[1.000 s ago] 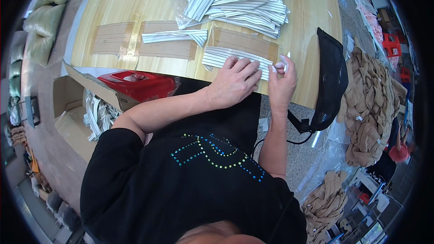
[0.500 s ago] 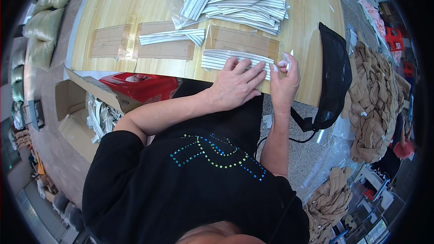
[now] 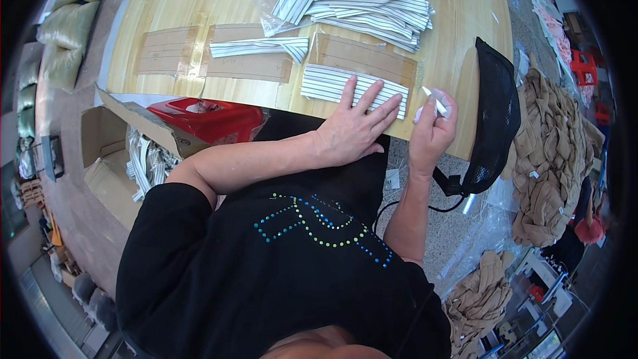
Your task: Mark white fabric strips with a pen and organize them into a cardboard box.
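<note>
My left hand (image 3: pixel 352 123) lies flat with its fingers spread on a white fabric strip with dark stripes (image 3: pixel 322 83). The strip rests at the table's near edge, along the lower side of a brown cardboard template (image 3: pixel 362 56) marked with lines. Just right of the strip's end, my right hand (image 3: pixel 433 133) is closed in a pinch on a short white pointed stick (image 3: pixel 435 101) that looks like marking chalk. Something white also covers part of its fingertips. A second striped strip (image 3: pixel 256 46), folded over at its right end, lies across another cardboard template (image 3: pixel 246 70) to the left.
A big pile of striped strips (image 3: pixel 365 3) on clear plastic covers the table's far middle. A black mesh-covered piece (image 3: pixel 492 113) stands at the right edge. Below left are a red stool (image 3: pixel 219 119) and a cardboard box (image 3: pixel 106 139) holding strips. Brown garments (image 3: pixel 551 153) are heaped at right.
My right hand has drawn back to the right from the strip's end, and the white stick shows more plainly. My left fingers have spread wider on the strip. The whole view has shifted slightly.
</note>
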A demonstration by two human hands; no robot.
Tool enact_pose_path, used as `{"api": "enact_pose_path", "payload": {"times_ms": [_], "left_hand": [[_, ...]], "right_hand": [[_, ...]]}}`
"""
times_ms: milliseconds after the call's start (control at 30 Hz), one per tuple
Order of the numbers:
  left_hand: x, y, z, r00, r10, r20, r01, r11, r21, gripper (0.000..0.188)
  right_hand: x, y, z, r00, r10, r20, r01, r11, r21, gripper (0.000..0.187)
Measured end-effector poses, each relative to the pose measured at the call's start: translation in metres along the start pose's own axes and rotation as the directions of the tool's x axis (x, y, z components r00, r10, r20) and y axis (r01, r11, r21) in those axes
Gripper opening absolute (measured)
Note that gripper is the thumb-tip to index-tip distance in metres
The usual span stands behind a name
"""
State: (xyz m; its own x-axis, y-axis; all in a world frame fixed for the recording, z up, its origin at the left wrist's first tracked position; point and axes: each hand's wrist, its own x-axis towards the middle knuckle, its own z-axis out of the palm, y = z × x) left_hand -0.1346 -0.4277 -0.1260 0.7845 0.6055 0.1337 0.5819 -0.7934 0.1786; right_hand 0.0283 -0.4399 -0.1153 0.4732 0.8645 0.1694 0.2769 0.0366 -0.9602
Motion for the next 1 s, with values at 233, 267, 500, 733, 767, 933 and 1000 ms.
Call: {"api": "enact_pose_path", "payload": {"times_ms": [233,267,500,733,767,933,1000], "left_hand": [[-0.001,-0.001,0.004,0.999,0.011,0.033,-0.010,1.000,-0.009,0.079],[-0.002,0.000,0.004,0.999,0.011,0.038,-0.010,1.000,-0.010,0.079],[-0.002,0.000,0.005,0.999,0.002,0.043,-0.003,1.000,0.013,0.081],[-0.003,-0.001,0.006,1.000,0.001,0.016,-0.001,1.000,-0.029,0.078],[-0.003,-0.002,0.005,1.000,-0.005,0.007,0.006,0.999,-0.032,0.075],[-0.003,-0.001,0.009,1.000,-0.008,-0.003,0.008,0.999,-0.043,0.058],[-0.004,-0.001,0.010,0.999,0.009,0.053,-0.006,0.998,-0.056,0.054]], "right_hand": [[0.004,0.003,-0.004,0.964,0.081,0.252,-0.065,0.995,-0.072,0.016],[0.003,0.003,-0.003,0.964,0.079,0.254,-0.062,0.995,-0.072,0.015],[0.005,0.001,0.000,0.962,0.062,0.267,-0.013,0.983,-0.182,0.016],[0.012,0.000,0.005,0.958,0.087,0.274,0.011,0.941,-0.338,0.017],[0.009,0.001,0.008,0.959,0.043,0.278,0.025,0.971,-0.236,0.018],[0.005,-0.005,0.030,0.911,-0.032,0.411,0.116,0.977,-0.181,0.017],[0.008,-0.002,0.030,0.895,-0.046,0.445,0.153,0.966,-0.207,0.012]]}}
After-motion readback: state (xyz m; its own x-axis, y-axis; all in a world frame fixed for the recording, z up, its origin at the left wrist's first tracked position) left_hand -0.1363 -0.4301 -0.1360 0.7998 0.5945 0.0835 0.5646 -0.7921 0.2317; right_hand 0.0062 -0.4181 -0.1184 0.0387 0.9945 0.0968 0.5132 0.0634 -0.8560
